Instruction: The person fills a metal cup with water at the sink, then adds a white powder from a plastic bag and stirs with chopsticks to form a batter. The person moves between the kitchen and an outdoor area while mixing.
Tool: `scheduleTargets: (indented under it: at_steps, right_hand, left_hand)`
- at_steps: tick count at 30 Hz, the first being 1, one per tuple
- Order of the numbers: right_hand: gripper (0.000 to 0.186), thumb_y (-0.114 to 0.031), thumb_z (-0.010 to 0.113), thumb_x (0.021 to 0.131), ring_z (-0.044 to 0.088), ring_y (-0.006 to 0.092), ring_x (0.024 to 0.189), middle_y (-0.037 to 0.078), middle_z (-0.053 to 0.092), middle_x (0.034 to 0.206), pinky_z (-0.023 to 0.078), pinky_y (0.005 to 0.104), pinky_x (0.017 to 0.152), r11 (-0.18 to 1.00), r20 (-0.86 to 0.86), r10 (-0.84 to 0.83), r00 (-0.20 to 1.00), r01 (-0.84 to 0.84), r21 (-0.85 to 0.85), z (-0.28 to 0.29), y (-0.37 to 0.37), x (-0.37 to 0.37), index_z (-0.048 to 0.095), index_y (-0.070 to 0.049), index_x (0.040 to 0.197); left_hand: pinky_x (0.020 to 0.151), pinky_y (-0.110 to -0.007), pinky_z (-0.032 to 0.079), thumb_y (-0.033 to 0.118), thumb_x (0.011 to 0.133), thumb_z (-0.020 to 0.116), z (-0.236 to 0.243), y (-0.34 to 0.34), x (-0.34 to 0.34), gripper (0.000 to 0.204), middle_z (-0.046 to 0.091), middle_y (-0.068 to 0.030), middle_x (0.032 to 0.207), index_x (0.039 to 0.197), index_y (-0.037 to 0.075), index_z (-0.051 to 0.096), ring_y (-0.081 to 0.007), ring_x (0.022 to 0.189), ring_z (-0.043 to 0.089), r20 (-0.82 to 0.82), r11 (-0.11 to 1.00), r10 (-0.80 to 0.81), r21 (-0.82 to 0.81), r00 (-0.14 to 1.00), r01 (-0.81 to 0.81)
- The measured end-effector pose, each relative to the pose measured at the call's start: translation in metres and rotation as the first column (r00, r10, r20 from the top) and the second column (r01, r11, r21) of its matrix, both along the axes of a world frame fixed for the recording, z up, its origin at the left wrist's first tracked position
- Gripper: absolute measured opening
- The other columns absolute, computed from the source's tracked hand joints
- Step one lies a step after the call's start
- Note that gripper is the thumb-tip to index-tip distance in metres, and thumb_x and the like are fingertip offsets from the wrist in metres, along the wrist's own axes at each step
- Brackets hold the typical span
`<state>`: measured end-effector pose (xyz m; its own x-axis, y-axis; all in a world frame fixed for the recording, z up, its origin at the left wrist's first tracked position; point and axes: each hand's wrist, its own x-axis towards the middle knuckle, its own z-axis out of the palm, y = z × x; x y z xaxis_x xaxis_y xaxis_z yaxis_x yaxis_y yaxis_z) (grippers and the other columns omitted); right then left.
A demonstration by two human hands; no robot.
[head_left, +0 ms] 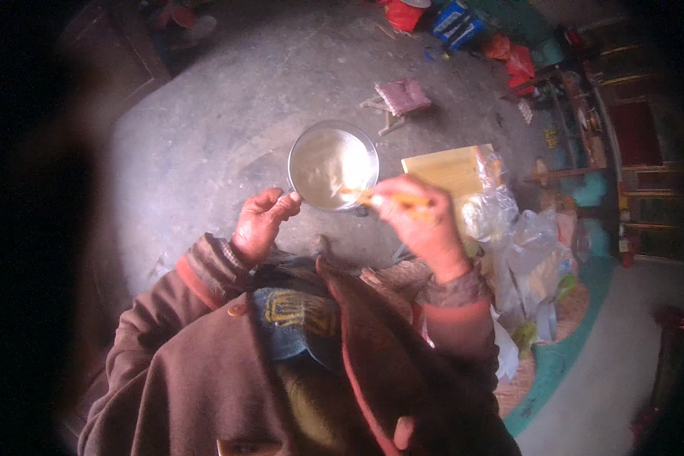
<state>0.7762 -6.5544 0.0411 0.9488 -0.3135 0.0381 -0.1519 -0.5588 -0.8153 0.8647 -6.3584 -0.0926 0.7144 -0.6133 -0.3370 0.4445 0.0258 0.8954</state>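
Head view — left hand [261, 222] holds pot [333, 126] — blue package [457, 24], print blurred.

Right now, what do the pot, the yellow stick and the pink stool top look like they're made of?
The pot looks like smooth, shiny metal: its thin rim is silvery grey. The yellow stick could be wood or plastic, finish unclear: it's blurred and partly hidden by the right hand. The pink stool top seems to be soft, matte cloth: it looks patterned and puffy.

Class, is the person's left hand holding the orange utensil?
No, the right hand holds the orange utensil, while the left hand grips the metal pot.
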Motion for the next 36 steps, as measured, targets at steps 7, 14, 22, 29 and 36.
scheduleTargets:
  at_steps: [7,14,22,29,36]
  right_hand:
    - [0.006,-0.009,0.066,0.082,0.064,0.0287,0.069,0.010,0.064,0.082,0.051,0.0360,0.059,0.961,0.279,-0.035,0.960,0.109,-0.255,-0.024,0.006,-0.010,0.064,-0.008,0.088]
    - [0.015,-0.003,0.065,0.068,0.058,0.0295,0.075,0.009,0.051,0.085,0.048,0.0399,0.064,0.914,0.255,0.158,0.954,-0.044,-0.403,-0.045,0.024,-0.035,0.060,-0.008,0.082]
    - [0.033,-0.009,0.063,0.080,0.059,0.0319,0.098,0.016,0.059,0.104,0.048,0.0422,0.085,0.772,0.220,-0.566,0.795,0.604,-0.198,-0.128,-0.061,-0.238,0.059,-0.004,0.113]
    - [0.017,-0.010,0.056,0.087,0.064,0.0300,0.084,0.011,0.065,0.093,0.052,0.0391,0.075,-0.164,0.231,-0.973,-0.005,0.717,-0.677,-0.207,-0.094,-0.526,0.063,-0.007,0.102]
    - [0.017,-0.015,0.056,0.082,0.065,0.0301,0.083,0.014,0.068,0.090,0.052,0.0383,0.073,0.468,-0.514,-0.856,-0.061,0.332,-0.819,-0.296,-0.161,-0.677,0.068,-0.003,0.084]
  left_hand:
    - [0.071,-0.026,0.042,0.022,0.092,0.063,0.001,-0.005,-0.006,0.022,0.062,-0.0008,0.076,0.082,0.002,0.066,-0.0099,0.074,0.052,0.019,0.993,-0.111,0.027,0.994,0.111]
    - [0.078,-0.030,0.048,0.018,0.095,0.057,-0.022,-0.030,-0.008,0.021,0.065,-0.0055,0.090,0.095,-0.001,0.065,-0.0129,0.083,0.057,-0.011,0.963,-0.268,-0.031,0.963,0.268]
    - [0.086,-0.042,0.050,0.022,0.095,0.058,-0.038,-0.117,-0.030,0.018,0.065,-0.0120,0.100,0.101,0.007,0.065,-0.0272,0.096,0.061,0.165,0.853,-0.491,-0.108,0.855,0.511]
    - [0.082,-0.034,0.050,0.019,0.092,0.059,-0.044,-0.216,-0.076,0.021,0.064,-0.0114,0.094,0.098,0.000,0.067,-0.0214,0.092,0.062,0.598,0.733,-0.667,0.420,0.445,0.535]
    - [0.079,-0.034,0.051,0.015,0.095,0.054,-0.022,-0.306,-0.140,0.021,0.065,-0.0113,0.096,0.100,-0.002,0.064,-0.0191,0.091,0.062,0.470,0.659,-0.743,0.384,0.477,0.647]
